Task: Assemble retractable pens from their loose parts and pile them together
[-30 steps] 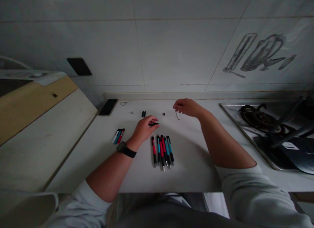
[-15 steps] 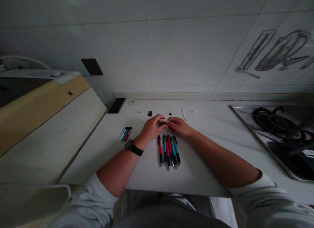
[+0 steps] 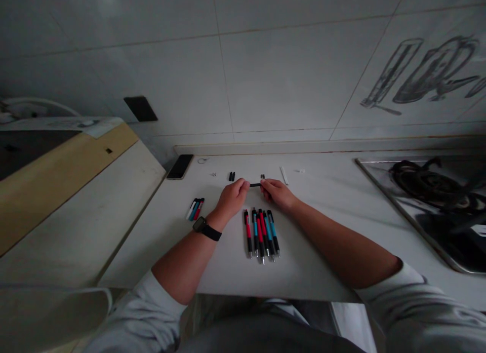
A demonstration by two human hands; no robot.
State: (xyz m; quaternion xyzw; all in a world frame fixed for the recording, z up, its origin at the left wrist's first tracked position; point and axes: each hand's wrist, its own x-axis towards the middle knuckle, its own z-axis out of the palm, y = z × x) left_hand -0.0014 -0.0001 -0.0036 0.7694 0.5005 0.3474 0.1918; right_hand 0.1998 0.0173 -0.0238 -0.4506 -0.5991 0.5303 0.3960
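Note:
Between my two hands a thin black pen part (image 3: 255, 185) lies level, pinched at both ends. My left hand (image 3: 233, 195), with a black watch (image 3: 207, 228) on the wrist, is closed on its left end. The fingers of my right hand (image 3: 277, 192) are closed on its right end. Just below the hands several assembled pens (image 3: 261, 236) lie side by side, red or blue with black grips and metal tips. Beyond the hands sit two black grips (image 3: 232, 176), tiny dark pieces (image 3: 262, 176) and a white thin tube (image 3: 284, 175).
Red, blue and white pen barrels (image 3: 196, 209) lie left of my left hand. A phone (image 3: 180, 166) and a wire ring (image 3: 202, 160) are at the back left. Small pale parts (image 3: 214, 174) lie near the wall. On the right is a gas stove (image 3: 425, 191).
Both hands have shifted slightly away from me and drawn a little apart. More of the black part shows between them, now held level. The pens have stayed in place.

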